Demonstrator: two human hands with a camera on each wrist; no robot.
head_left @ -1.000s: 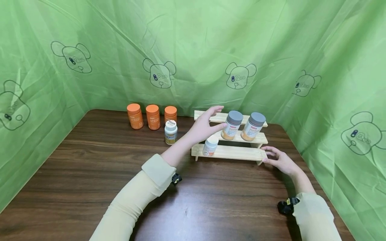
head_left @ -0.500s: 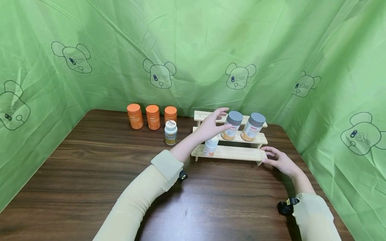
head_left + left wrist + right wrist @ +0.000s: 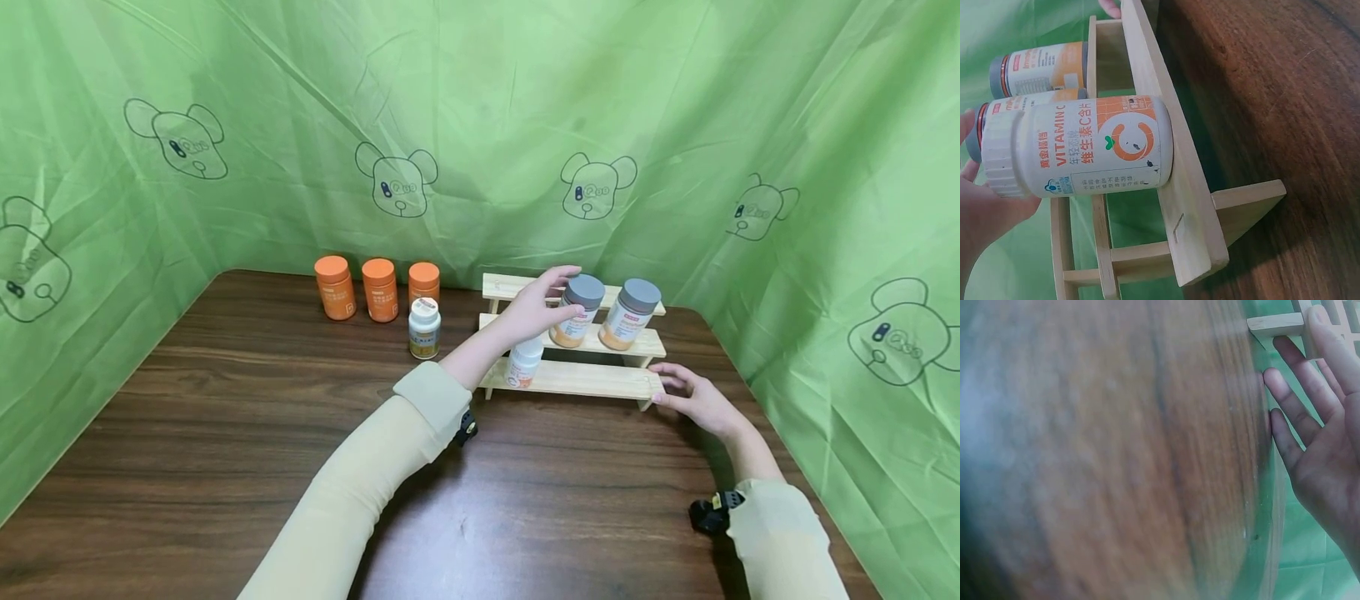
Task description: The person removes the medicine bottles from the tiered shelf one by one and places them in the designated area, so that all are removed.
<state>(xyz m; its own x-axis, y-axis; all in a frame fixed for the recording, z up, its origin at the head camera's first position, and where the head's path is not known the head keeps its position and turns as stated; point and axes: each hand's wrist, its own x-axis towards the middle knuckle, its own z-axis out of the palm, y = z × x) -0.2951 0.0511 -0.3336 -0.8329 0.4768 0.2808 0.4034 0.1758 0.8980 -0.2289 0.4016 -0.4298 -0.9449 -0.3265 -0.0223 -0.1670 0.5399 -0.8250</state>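
My left hand (image 3: 531, 317) reaches over the wooden three-tier rack (image 3: 581, 380) to a grey-lidded supplement bottle (image 3: 587, 292) on the middle shelf. The thumb lies across its near side and the fingers reach behind its lid, both only loosely bent. Another grey-lidded bottle (image 3: 630, 321) stands to its right. Below my left wrist, a white vitamin C bottle (image 3: 1104, 150) stands at the left of the lowest shelf and covers part of that hand in the left wrist view. My right hand (image 3: 699, 404) pinches the rack's lower right end between thumb and index finger.
Left of the rack, three orange bottles (image 3: 380, 292) stand in a row on the dark wood table (image 3: 247, 433). A small white-capped bottle (image 3: 424, 333) stands in front of the rightmost one. Green cloth (image 3: 480, 125) hangs behind and at both sides.
My left hand has moved rightward, bringing thumb and fingers further around the left grey-lidded bottle. My right hand has stayed at the rack's end, and the bottles have not moved.
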